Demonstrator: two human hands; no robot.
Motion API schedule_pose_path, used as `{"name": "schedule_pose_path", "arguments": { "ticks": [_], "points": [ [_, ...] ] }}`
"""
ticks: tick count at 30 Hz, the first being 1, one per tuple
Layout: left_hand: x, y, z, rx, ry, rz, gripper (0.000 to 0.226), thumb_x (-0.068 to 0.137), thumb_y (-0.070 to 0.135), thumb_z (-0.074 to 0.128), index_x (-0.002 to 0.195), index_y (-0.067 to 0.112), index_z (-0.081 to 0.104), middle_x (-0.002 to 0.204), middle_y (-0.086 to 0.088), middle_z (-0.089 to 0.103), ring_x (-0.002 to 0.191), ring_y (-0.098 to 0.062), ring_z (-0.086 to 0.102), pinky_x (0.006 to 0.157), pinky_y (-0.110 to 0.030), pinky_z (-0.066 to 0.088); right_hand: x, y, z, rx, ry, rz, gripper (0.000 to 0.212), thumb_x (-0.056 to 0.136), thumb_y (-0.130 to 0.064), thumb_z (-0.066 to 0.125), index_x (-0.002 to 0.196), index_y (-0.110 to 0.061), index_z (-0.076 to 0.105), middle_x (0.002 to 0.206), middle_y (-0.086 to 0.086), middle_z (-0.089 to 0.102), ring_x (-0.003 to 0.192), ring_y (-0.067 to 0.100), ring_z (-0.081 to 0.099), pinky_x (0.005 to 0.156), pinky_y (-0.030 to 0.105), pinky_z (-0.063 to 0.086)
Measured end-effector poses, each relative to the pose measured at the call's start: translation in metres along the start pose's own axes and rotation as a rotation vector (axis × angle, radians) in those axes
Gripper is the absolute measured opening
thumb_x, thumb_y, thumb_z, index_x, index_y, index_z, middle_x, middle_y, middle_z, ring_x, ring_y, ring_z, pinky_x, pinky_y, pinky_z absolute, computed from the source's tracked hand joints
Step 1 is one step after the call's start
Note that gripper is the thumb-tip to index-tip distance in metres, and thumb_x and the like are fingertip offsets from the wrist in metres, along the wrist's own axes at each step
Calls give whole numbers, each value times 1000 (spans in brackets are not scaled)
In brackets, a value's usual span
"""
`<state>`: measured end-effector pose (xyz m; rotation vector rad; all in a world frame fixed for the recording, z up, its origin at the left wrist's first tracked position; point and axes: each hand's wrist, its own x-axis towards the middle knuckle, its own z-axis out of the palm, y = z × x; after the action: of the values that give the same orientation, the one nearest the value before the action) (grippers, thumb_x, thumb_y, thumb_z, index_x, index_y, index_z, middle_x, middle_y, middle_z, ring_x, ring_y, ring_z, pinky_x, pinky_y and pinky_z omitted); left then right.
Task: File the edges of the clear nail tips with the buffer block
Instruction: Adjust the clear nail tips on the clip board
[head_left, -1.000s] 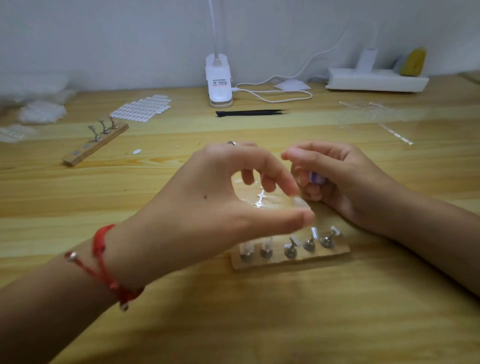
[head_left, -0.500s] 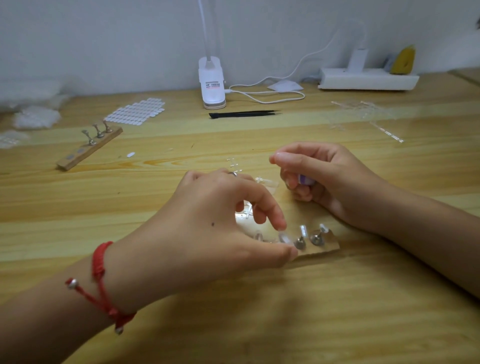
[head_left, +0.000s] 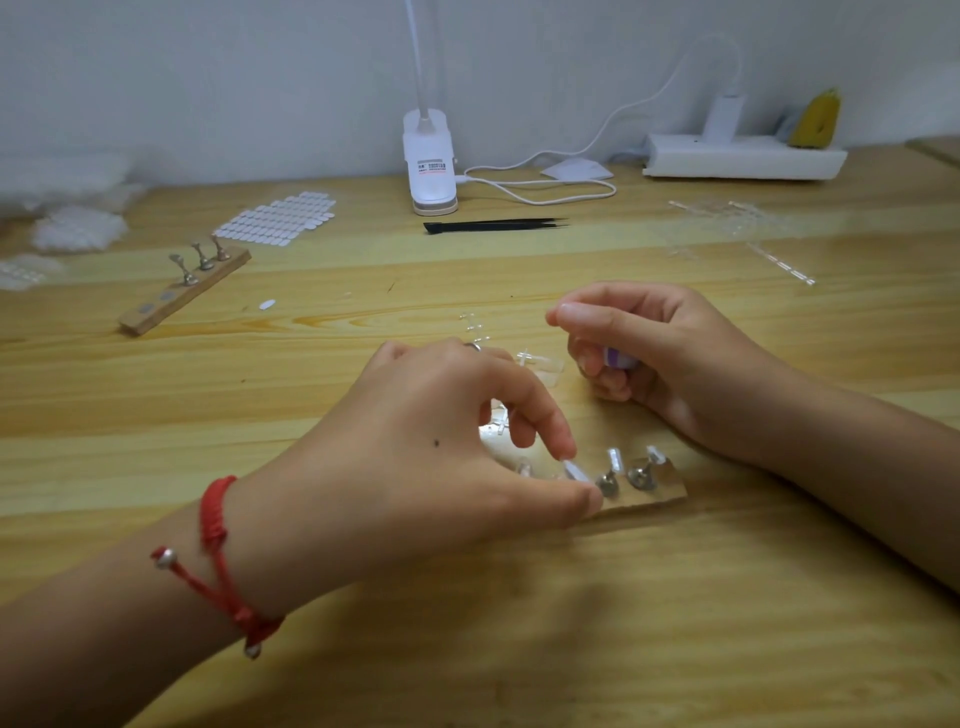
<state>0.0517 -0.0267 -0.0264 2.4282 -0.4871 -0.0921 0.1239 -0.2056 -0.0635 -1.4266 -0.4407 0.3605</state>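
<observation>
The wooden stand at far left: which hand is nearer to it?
The left hand, pinching a clear nail tip, is right of the wooden stand and closer to the camera; the right hand, holding the buffer block, is farther right.

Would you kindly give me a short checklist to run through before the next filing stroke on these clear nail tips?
1. Tip grip: the left hand pinches a clear nail tip at the wooden stand: ok.
2. Tool grip: the right hand holds the buffer block, with only a purple-white corner showing: ok.
3. Contact: the buffer block meets the tip's edge: not ok, they are apart.
4. Pinched tip free of its peg: cannot tell, the fingers hide its base.
5. Stand: the neighbouring tips sit on their pegs: ok.
</observation>
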Motion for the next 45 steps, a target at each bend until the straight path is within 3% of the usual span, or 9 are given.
{"name": "schedule_pose_path", "arguments": {
  "ticks": [15, 22, 27, 35, 45],
  "points": [
    [-1, 0, 0, 81, 23, 26, 35, 53, 68, 64, 77, 44, 66, 85, 24, 58, 86, 5, 49, 75, -27, 30, 0, 0, 0, -5, 7, 7, 11, 72, -31, 72, 75, -21, 76, 55, -2, 56, 47, 8, 42, 45, 15, 37],
    [-1, 0, 0, 84, 9, 24, 34, 53, 66, 64, 80, 45, 66, 87, 24, 57, 86, 3, 49, 78, -27, 33, -1, -1, 1, -10, 10, 6, 9, 74, -28, 73, 76, -20, 75, 56, -2, 56, 47, 8, 42, 45, 15, 37],
    [-2, 1, -2, 62, 11, 8, 44, 51, 69, 64, 90, 47, 60, 93, 27, 56, 90, 3, 49, 73, -25, 34, -1, -1, 1, -8, 13, 12, 8, 75, -28, 72, 76, -20, 75, 56, -2, 56, 48, 8, 42, 45, 16, 37],
    [-3, 1, -3, 114, 71, 46, 36, 54, 71, 62, 77, 44, 65, 85, 24, 60, 87, 1, 51, 74, -29, 34, -2, -4, 4, -6, 37, 21, 11, 70, -27, 70, 75, -18, 73, 54, -1, 54, 46, 8, 41, 44, 15, 36],
    [-3, 2, -5, 278, 114, 56, 42, 52, 79, 49, 75, 48, 64, 87, 32, 58, 90, 7, 46, 72, -19, 30, -2, -5, 5, -8, 43, 28, 12, 70, -27, 69, 75, -16, 72, 54, -1, 54, 47, 8, 41, 44, 16, 36]
  ]
}}
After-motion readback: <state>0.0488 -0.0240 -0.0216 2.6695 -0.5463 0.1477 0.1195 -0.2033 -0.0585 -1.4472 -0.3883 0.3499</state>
